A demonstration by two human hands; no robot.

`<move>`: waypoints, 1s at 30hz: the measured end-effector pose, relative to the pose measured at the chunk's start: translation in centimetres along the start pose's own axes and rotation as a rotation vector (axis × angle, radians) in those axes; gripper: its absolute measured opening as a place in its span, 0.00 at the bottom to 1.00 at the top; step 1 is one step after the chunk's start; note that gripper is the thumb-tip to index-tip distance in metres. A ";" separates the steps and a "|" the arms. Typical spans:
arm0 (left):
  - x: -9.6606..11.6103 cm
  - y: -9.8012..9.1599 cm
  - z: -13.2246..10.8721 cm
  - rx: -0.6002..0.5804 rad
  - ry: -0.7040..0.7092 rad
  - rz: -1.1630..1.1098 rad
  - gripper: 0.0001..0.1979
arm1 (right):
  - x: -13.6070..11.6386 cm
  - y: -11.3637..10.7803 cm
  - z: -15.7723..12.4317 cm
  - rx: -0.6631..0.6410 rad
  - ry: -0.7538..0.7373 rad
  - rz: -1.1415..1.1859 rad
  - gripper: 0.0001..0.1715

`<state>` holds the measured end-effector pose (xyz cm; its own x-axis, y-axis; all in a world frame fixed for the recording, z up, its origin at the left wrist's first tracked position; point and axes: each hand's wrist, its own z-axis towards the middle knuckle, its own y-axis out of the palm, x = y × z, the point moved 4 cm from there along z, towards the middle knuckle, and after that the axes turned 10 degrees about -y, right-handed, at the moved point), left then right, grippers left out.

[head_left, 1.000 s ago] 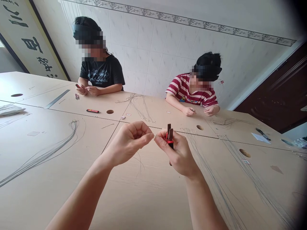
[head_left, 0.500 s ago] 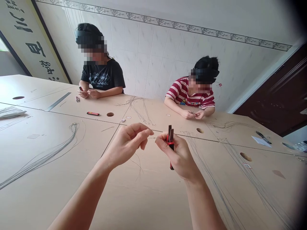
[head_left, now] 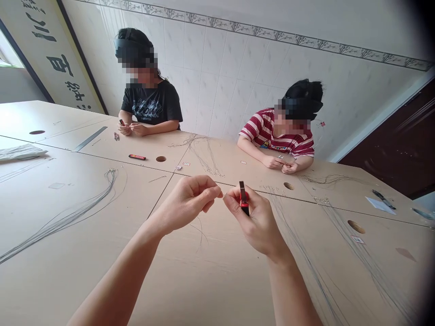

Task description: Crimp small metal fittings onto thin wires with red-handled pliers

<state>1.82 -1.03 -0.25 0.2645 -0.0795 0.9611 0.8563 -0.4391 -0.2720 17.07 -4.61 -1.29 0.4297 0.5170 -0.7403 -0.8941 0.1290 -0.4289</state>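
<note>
Table (head_left: 204, 290): wide, pale and wood-like, standing before a white tiled wall (head_left: 217, 77); at the far side, a co-worker in black shirt (head_left: 152, 108) and a co-worker in striped shirt (head_left: 282, 131).
Pliers (head_left: 244, 206): in the right hand (head_left: 260, 217), above the table, near to the left hand (head_left: 190, 203).
Handling of pliers: probably rather heavy for their size, stiff, not fragile; best to hold by the red-and-black handles, with little risk of slipping.
Direction of pliers: long axis almost upright in the view, nose up and out past the thumb, handles down into the palm; cannot tell whether jaws open or closed.
Right fingers: curled firmly around the pliers, thumb and forefinger drawn together toward the left fingertips.
Left fingers: thumb and forefinger pinched, apparently on a tiny pale piece (head_left: 224, 195), too small to identify; likely very light, easy to drop, to be taken by the tips only.
Thin strand (head_left: 201, 232): below the left hand, curving down toward the wearer; looking soft and springy; cannot tell whether joined to the tiny pale piece.
</note>
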 end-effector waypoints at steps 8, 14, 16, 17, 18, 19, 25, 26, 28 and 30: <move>-0.1 -0.1 -0.1 -0.004 -0.002 0.002 0.11 | -0.1 0.0 -0.1 -0.024 -0.018 -0.025 0.14; -0.3 -0.1 -0.1 -0.006 -0.012 -0.001 0.12 | -0.2 0.0 -0.1 -0.023 -0.012 -0.017 0.14; -0.3 -0.1 -0.1 -0.010 -0.014 0.002 0.12 | -0.1 0.0 -0.1 -0.020 -0.009 -0.017 0.14; -0.3 -0.1 -0.1 -0.010 -0.014 0.005 0.11 | -0.1 0.0 -0.1 -0.020 -0.007 -0.015 0.13; -0.2 -0.1 -0.1 -0.008 -0.014 0.009 0.11 | -0.1 0.0 -0.1 -0.020 -0.005 -0.013 0.13; -0.1 -0.1 -0.1 -0.007 -0.014 0.013 0.11 | 0.0 0.0 -0.2 -0.019 -0.003 -0.011 0.13; 0.0 -0.1 0.1 0.001 -0.015 0.028 0.11 | 0.1 0.0 -0.1 -0.025 0.005 -0.010 0.14; 0.0 -0.1 0.1 0.002 -0.015 0.030 0.11 | 0.1 0.0 -0.1 -0.025 0.008 -0.012 0.14; 0.0 -0.1 0.1 0.000 -0.016 0.030 0.11 | 0.1 0.0 -0.1 -0.020 0.008 -0.019 0.14; 0.0 -0.1 0.1 0.005 -0.016 0.030 0.11 | 0.1 -0.1 -0.1 -0.017 0.010 -0.021 0.15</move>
<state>1.73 -0.89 -0.23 0.2972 -0.0787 0.9516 0.8498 -0.4325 -0.3012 17.19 -4.66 -1.37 0.4500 0.5058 -0.7360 -0.8825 0.1254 -0.4533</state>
